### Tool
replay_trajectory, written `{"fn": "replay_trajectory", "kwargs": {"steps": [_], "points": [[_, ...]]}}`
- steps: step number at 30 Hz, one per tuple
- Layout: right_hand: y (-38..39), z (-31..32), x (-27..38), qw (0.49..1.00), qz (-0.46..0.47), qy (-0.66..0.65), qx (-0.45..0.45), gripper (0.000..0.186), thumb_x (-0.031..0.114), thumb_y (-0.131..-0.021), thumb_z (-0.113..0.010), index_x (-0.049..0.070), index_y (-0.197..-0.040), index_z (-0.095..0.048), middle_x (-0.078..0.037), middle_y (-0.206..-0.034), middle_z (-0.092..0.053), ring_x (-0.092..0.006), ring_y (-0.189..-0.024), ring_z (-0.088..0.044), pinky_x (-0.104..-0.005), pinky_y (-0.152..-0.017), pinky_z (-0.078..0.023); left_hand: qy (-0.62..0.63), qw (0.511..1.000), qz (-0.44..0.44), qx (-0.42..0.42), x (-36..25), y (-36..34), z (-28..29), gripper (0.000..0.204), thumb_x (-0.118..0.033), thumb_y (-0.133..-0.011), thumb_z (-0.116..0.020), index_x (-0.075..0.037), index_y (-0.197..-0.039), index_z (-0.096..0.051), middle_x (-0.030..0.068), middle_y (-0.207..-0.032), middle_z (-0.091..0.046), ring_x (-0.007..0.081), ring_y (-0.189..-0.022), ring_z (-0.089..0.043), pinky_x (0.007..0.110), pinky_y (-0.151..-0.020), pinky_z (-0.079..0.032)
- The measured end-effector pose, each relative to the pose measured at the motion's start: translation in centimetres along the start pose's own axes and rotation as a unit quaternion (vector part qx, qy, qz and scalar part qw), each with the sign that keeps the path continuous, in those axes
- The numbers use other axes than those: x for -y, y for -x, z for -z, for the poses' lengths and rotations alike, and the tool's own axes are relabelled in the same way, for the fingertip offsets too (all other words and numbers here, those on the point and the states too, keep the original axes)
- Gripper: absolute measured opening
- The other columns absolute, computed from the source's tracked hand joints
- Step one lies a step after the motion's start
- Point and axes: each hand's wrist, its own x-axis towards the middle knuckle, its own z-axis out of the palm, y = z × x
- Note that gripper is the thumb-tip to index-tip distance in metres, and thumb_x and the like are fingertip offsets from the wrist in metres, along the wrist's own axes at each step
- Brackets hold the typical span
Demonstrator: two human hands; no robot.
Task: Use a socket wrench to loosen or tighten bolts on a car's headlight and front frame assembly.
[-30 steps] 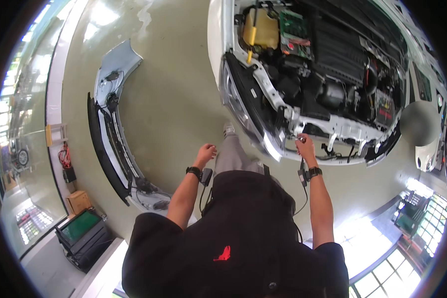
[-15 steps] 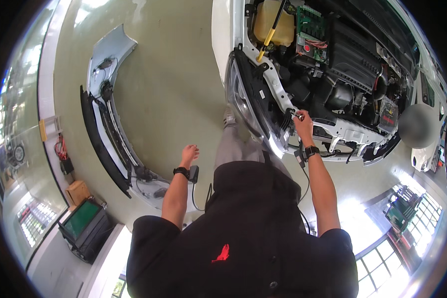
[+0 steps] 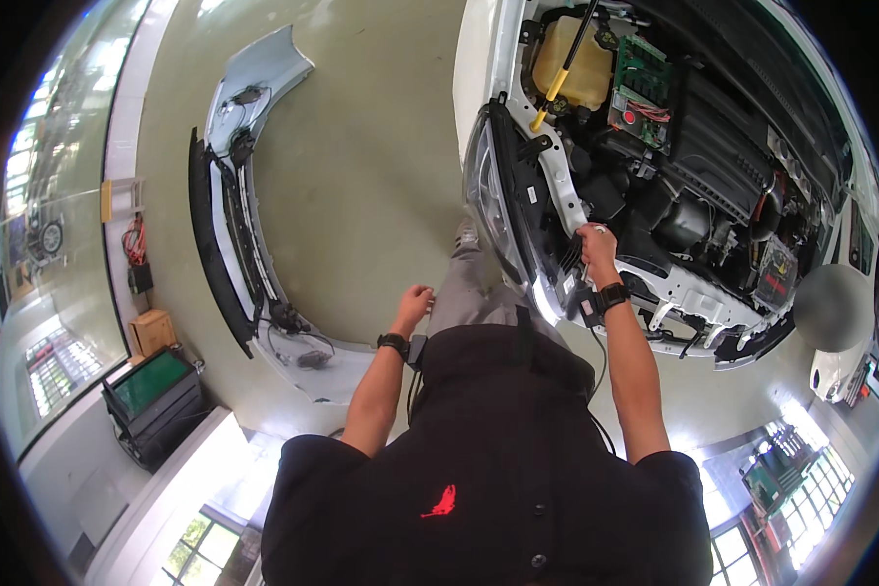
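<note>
My right hand is closed at the front corner of the car's engine bay, over the white metal front frame. A small shiny bit shows at its fingertips, too small to name. Just left of it is the clear headlight, with dark trim along its inner edge. Away from the car, my left hand hangs in front of my left thigh. Its fingers are loosely bent, slightly apart, with nothing seen in them. Each wrist wears a black band with a small cabled box.
A detached white and black bumper lies on the floor at left. A yellow-gripped prop rod rises beside the cream reservoir. A green circuit board sits by the black engine cover. At far right is a blurred round shape.
The view has shifted, so the car and bumper appear farther right. My left hand has moved right, closer to my leg, its fingers more bent. My right hand stays at the frame corner.
</note>
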Motion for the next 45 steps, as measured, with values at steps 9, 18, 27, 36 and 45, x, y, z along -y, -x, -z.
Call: {"fn": "replay_trajectory", "kwargs": {"steps": [9,18,27,36,45], "points": [[-2.0,3.8,0.6,0.927,0.160,0.274,0.199,0.009,0.008,-0.067,-0.057,0.002,-0.073,-0.059,-0.004,-0.062,-0.056,-0.0111,-0.059,-0.052,-0.0246,-0.056,-0.042,0.022,0.995,0.094,-0.025,3.7,0.5,1.5,0.031,-0.024,-0.085,-0.049,-0.004,-0.109,-0.053,0.0102,-0.094,-0.061,0.0193,-0.077,-0.058,0.034,-0.066,-0.049],[0.0,3.2,6.4,0.678,0.331,0.577,0.312,0.012,0.009,-0.066,-0.058,0.007,-0.077,-0.062,-0.014,-0.071,-0.061,-0.0284,-0.070,-0.060,-0.0355,-0.061,-0.047,0.000,0.999,0.045,-0.010,1.6,0.5,0.3,0.030,-0.024,-0.085,-0.049,-0.003,-0.104,-0.055,0.0093,-0.093,-0.061,0.0176,-0.076,-0.059,0.031,-0.065,-0.047],[-0.6,3.3,3.1,0.815,0.216,0.462,0.275,0.020,0.011,-0.062,-0.058,0.006,-0.081,-0.063,-0.013,-0.083,-0.064,-0.0280,-0.079,-0.061,-0.0331,-0.072,-0.048,0.073,0.996,0.011,-0.056,1.3,-0.1,0.8,0.028,-0.022,-0.084,-0.049,-0.003,-0.103,-0.054,0.0100,-0.089,-0.062,0.0182,-0.073,-0.059,0.032,-0.061,-0.047],[0.4,1.1,1.5,0.969,0.028,0.219,0.113,0.015,0.009,-0.064,-0.062,0.006,-0.079,-0.062,-0.007,-0.061,-0.057,-0.0168,-0.046,-0.052,-0.0294,-0.043,-0.041,0.064,0.992,0.104,-0.034,4.6,0.3,1.8,0.029,-0.024,-0.084,-0.051,-0.006,-0.106,-0.053,0.0087,-0.091,-0.061,0.0175,-0.073,-0.059,0.032,-0.063,-0.048],[-1.8,2.2,5.6,0.636,0.295,0.645,0.304,0.027,0.013,-0.059,-0.059,0.013,-0.085,-0.065,-0.012,-0.080,-0.064,-0.0313,-0.079,-0.061,-0.0382,-0.069,-0.049,-0.006,1.000,0.021,-0.022,-1.7,0.2,1.2,0.028,-0.024,-0.086,-0.050,-0.004,-0.105,-0.054,0.0084,-0.092,-0.061,0.0173,-0.078,-0.058,0.032,-0.067,-0.048]]}}
